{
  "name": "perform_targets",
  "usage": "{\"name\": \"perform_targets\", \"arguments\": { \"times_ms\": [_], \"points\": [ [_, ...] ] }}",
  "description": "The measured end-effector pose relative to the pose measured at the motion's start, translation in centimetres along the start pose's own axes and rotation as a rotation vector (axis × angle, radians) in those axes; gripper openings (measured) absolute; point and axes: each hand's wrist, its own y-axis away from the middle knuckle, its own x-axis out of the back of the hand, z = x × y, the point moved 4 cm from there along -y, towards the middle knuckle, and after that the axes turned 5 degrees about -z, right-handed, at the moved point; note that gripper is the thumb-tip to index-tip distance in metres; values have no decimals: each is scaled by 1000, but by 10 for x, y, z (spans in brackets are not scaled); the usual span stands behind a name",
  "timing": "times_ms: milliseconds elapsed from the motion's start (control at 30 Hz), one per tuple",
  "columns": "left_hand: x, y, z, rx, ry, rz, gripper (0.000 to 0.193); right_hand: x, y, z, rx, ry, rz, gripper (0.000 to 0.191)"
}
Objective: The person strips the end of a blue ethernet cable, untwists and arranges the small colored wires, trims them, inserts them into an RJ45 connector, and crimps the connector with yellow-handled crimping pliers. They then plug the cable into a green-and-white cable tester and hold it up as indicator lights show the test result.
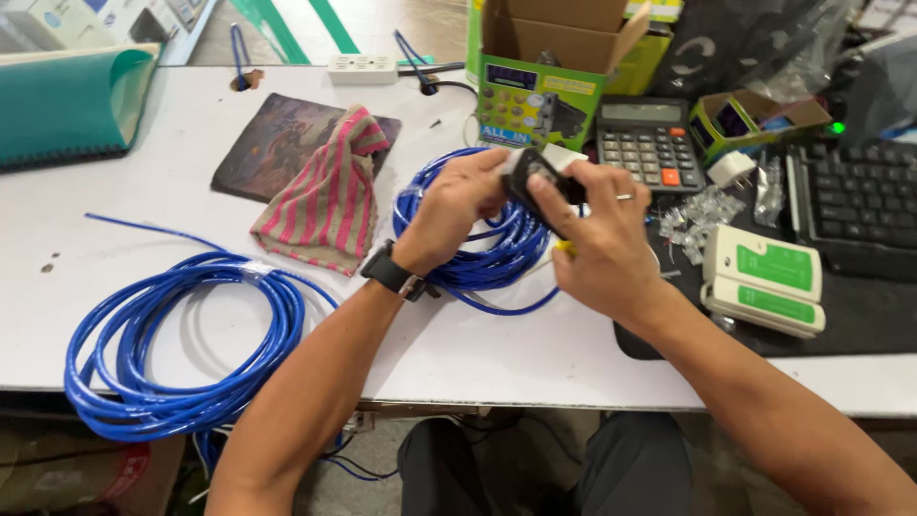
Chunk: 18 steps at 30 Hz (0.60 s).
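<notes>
Both hands meet over a small coil of blue cable (482, 253) at the table's middle. My left hand (457, 199), a black watch on its wrist, and my right hand (597, 234), a ring on one finger, grip one small black device (537, 180) between them. The right thumb presses on the device's top. A white piece shows just behind it, and a bit of yellow peeks from under the right palm.
A larger blue cable coil (177, 344) lies at the front left, overhanging the white table's edge (497, 368). A striped cloth (330, 196) lies on a dark mat. At right are a calculator (650, 143), clear plugs (702, 215), a white-green tester (764, 279), a keyboard (860, 205) and an open box (544, 72).
</notes>
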Motion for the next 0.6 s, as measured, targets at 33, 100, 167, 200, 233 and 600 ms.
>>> {"name": "perform_targets", "arguments": {
  "times_ms": [33, 100, 167, 200, 233, 600],
  "points": [
    [1, 0, -4, 24, 152, -18, 24, 0, 0, -2, 1, 16, 10, 83],
    [1, 0, -5, 69, 442, -56, 30, -2, -4, -7, 9, 48, 44, 82],
    [1, 4, -2, 14, 0, 81, 32, -1, -1, -14, 31, 61, 47, 78],
    [2, 2, 4, -16, -232, 141, 33, -1, -2, -16, 38, 72, 63, 77],
    [0, 0, 11, -92, -290, 121, 33, -2, -3, -19, 46, 97, 81, 77],
    [-14, 5, 32, -288, -505, 131, 38, -10, 5, -30, 80, 164, 119, 78]
  ]
}}
